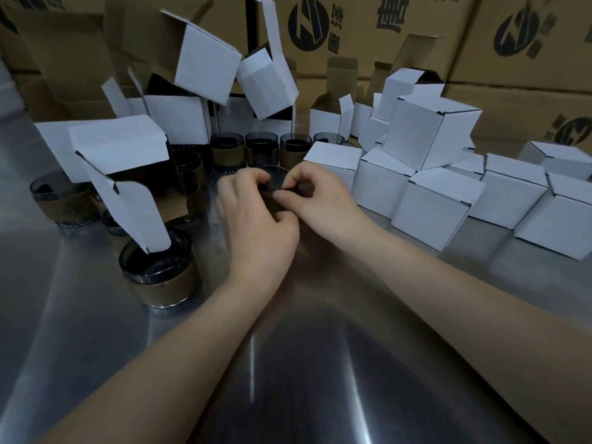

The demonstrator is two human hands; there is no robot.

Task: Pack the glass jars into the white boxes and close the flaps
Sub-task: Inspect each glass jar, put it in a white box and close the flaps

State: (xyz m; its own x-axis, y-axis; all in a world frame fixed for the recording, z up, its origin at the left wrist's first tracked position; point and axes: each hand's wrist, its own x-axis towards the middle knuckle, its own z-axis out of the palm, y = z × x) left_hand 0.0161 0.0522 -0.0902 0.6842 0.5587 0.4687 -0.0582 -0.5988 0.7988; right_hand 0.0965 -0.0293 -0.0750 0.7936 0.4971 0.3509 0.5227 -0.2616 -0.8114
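The left hand (pixel 256 219) and right hand (pixel 315 200) pinched a dark smoky glass jar (pixel 276 174) with curled fingers; a nearer brown-banded glass jar (pixel 158 274) held something dark.

White boxes (pixel 439 210), smoky dark glass jars (pixel 159 274) with brown bands — tan cartons (pixel 352 30) bearing black logos.

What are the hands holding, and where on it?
A dark glass jar: the left hand and right hand both pinch it near its top rim.
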